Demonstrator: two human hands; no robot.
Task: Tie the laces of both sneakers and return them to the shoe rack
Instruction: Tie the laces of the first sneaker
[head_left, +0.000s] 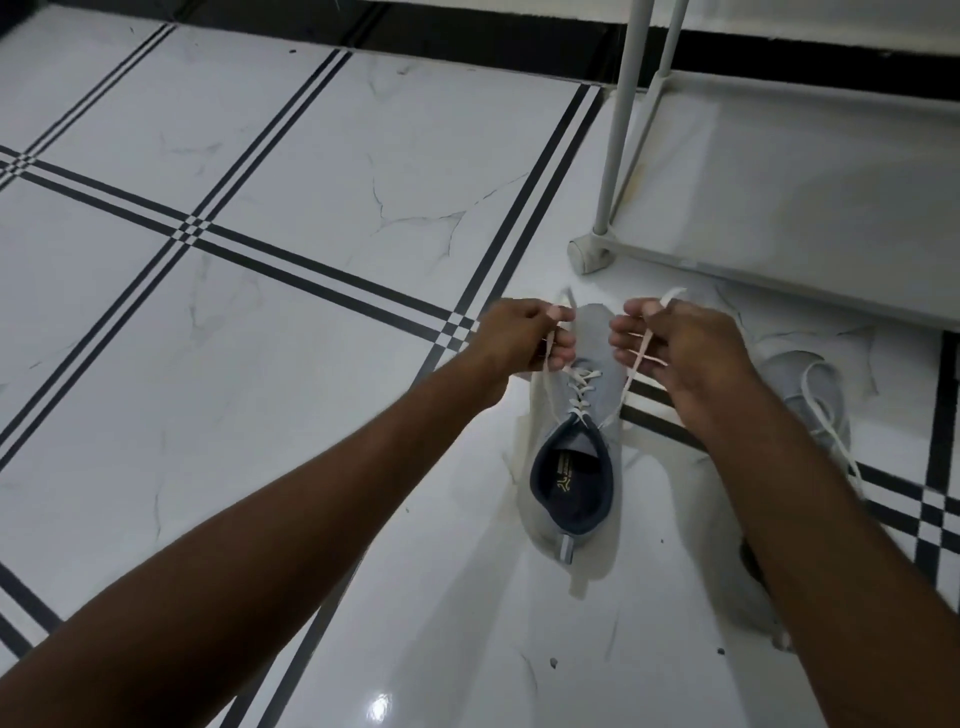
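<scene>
A glossy white tiled floor (291, 171) crossed by dark stripes fills the view. On it, just before the white shoe rack (779, 197), sits a pale grey sneaker (576, 467), toe pointing away, its dark opening toward the camera. The left hand (519, 338) pinches one white lace (550, 364) end and the right hand (685, 348) pinches the other, both drawn up and apart above the toe, which they hide. A second sneaker (800, 384) lies to the right, largely covered by the right forearm; its laces appear loose. The rack is cut off at the frame edge.
</scene>
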